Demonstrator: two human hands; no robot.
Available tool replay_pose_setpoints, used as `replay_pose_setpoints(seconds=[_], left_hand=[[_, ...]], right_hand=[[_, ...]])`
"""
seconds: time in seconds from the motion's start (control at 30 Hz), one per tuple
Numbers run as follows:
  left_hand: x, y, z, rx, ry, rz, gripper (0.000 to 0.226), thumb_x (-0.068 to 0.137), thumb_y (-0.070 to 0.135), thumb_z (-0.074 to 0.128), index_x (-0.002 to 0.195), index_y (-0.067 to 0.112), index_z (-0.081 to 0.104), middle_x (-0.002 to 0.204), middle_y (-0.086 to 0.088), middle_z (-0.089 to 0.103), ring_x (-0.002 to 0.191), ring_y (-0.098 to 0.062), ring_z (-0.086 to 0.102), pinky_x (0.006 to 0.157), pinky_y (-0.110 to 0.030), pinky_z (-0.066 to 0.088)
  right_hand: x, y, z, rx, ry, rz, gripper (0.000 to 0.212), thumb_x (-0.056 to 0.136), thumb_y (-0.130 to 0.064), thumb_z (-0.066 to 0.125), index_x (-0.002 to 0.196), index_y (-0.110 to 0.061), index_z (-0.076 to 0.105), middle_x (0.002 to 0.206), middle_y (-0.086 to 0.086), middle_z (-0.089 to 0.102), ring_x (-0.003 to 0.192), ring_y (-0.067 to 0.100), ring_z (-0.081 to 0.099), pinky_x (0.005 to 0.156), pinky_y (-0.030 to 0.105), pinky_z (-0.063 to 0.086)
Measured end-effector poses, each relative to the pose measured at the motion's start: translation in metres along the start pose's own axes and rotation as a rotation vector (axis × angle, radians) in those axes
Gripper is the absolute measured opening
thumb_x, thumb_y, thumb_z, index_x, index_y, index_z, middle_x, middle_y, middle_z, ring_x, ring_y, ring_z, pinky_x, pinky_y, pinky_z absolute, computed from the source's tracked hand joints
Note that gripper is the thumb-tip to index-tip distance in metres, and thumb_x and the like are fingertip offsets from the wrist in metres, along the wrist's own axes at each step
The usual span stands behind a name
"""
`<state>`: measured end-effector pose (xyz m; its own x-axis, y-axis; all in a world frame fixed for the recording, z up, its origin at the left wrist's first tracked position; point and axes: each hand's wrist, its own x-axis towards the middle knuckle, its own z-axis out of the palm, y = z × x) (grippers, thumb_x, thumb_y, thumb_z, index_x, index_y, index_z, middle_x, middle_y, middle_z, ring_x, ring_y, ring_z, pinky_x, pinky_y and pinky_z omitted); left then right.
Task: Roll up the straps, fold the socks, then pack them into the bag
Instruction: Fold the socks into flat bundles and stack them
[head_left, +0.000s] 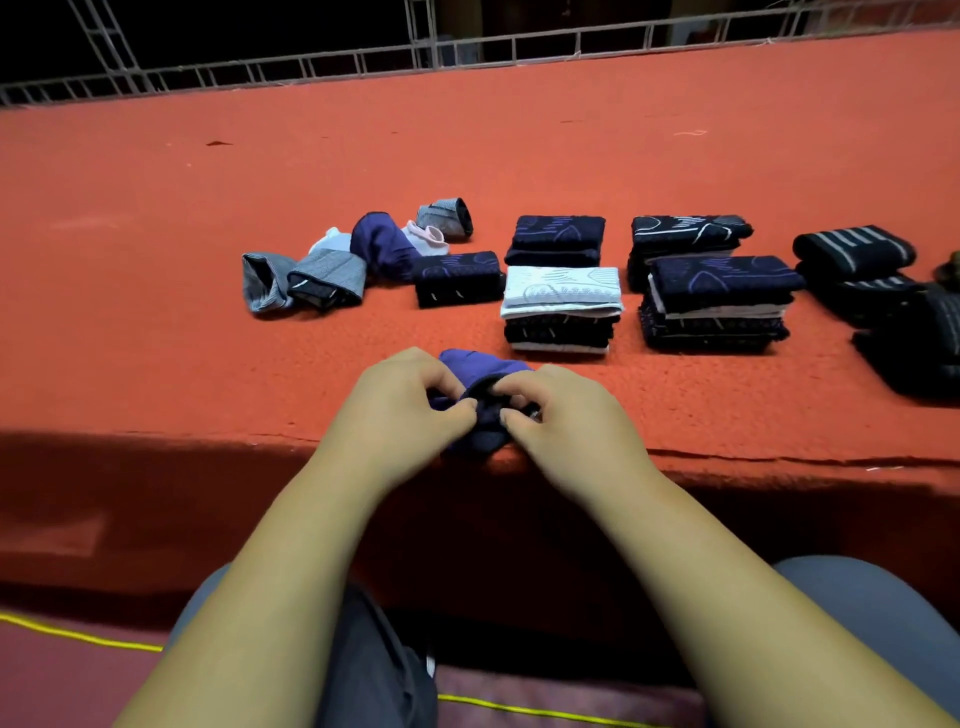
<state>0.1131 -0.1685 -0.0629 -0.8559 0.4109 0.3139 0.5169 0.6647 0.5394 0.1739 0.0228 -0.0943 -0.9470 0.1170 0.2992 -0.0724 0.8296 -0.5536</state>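
A purple sock (480, 364) lies at the near edge of the red-carpeted surface (519, 145). My left hand (400, 400) and my right hand (561, 410) both pinch its dark cuff end, thumbs and fingers curled into the fabric. Behind it, folded socks sit in neat stacks: a white-topped stack (561, 306), a dark stack (719, 304), another dark stack (556, 239) and one further back (685, 234). To the left lies a loose cluster of rolled grey, purple and pale pieces (358, 254). No bag is visible.
Dark striped folded pieces (857, 260) lie at the far right, partly cut off by the frame. A metal railing (467, 52) runs along the far edge of the carpet. A yellow cord (78, 634) crosses the floor by my knees.
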Motion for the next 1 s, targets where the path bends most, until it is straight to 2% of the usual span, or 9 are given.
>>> replay_pose_setpoints(seconds=[0.2,0.3,0.37,0.5,0.6,0.73,0.83,0.9,1.0], left_hand=[[0.008,-0.007,-0.001,-0.022,0.18,-0.175,0.012,0.083,0.02,0.074,0.073,0.022,0.07,0.084,0.008,0.067,0.08,-0.01,0.061,0.073,-0.022,0.035],[0.015,-0.016,-0.003,-0.043,0.225,-0.228,0.011,0.084,0.016,0.072,0.073,0.019,0.07,0.085,0.004,0.068,0.081,-0.015,0.061,0.074,-0.023,0.034],[0.02,-0.021,-0.003,-0.036,0.239,-0.245,0.01,0.085,0.015,0.071,0.075,0.018,0.07,0.087,0.002,0.067,0.084,-0.017,0.06,0.076,-0.025,0.034],[0.026,-0.022,0.0,-0.057,0.265,-0.315,0.011,0.086,0.018,0.068,0.076,0.017,0.071,0.086,0.0,0.069,0.085,-0.019,0.061,0.076,-0.028,0.036],[0.032,-0.035,-0.007,-0.131,0.316,-0.411,0.013,0.081,0.025,0.063,0.073,0.017,0.07,0.079,-0.002,0.073,0.082,-0.026,0.069,0.08,-0.033,0.052],[0.039,-0.046,-0.017,-0.385,0.362,-0.546,0.026,0.073,0.033,0.054,0.068,0.016,0.074,0.069,-0.002,0.076,0.07,-0.029,0.077,0.078,-0.049,0.064],[0.042,-0.035,-0.012,-0.819,0.398,-0.563,0.015,0.087,0.015,0.062,0.08,0.014,0.075,0.082,-0.006,0.078,0.081,-0.028,0.077,0.074,-0.043,0.059],[0.038,-0.032,-0.013,-0.901,0.316,-0.48,0.014,0.094,0.012,0.064,0.092,0.013,0.077,0.089,-0.006,0.077,0.088,-0.025,0.074,0.078,-0.041,0.054],[0.024,-0.032,-0.016,-0.864,0.077,-0.317,0.017,0.098,0.019,0.065,0.092,0.011,0.079,0.099,-0.012,0.078,0.096,-0.027,0.071,0.09,-0.048,0.053]], right_hand=[[-0.001,0.001,0.0,0.133,0.094,0.003,0.011,0.102,-0.039,0.057,0.109,-0.036,0.064,0.098,-0.012,0.069,0.089,0.012,0.065,0.081,0.036,0.051],[-0.004,-0.001,-0.012,0.544,0.067,0.088,0.013,0.109,-0.024,0.054,0.104,-0.028,0.064,0.077,0.0,0.072,0.065,0.01,0.066,0.066,0.03,0.048],[-0.005,0.001,-0.023,0.839,0.073,0.157,0.018,0.113,-0.019,0.048,0.105,-0.025,0.064,0.08,0.003,0.07,0.061,0.012,0.064,0.058,0.027,0.044],[-0.008,0.014,-0.04,1.402,0.106,0.281,0.01,0.112,-0.021,0.049,0.113,-0.021,0.059,0.095,0.0,0.063,0.057,0.009,0.053,0.059,0.023,0.045],[-0.01,0.025,-0.053,1.57,0.167,0.336,0.015,0.112,-0.024,0.046,0.103,-0.027,0.058,0.086,-0.013,0.062,0.054,0.004,0.045,0.063,0.023,0.048],[-0.013,0.029,-0.057,1.523,0.28,0.359,0.022,0.113,-0.02,0.045,0.094,-0.024,0.054,0.071,-0.009,0.049,0.047,0.004,0.034,0.056,0.024,0.037],[-0.018,0.032,-0.053,1.108,0.327,0.285,0.018,0.111,-0.019,0.053,0.095,-0.019,0.06,0.073,0.008,0.05,0.052,0.015,0.043,0.055,0.029,0.042],[-0.022,0.033,-0.056,0.852,0.292,0.207,0.023,0.108,-0.023,0.058,0.086,-0.02,0.064,0.066,0.011,0.054,0.058,0.021,0.05,0.06,0.031,0.043],[-0.027,0.033,-0.06,0.64,0.229,0.121,0.045,0.106,-0.033,0.057,0.065,-0.014,0.061,0.065,0.002,0.058,0.065,0.016,0.055,0.069,0.033,0.043]])
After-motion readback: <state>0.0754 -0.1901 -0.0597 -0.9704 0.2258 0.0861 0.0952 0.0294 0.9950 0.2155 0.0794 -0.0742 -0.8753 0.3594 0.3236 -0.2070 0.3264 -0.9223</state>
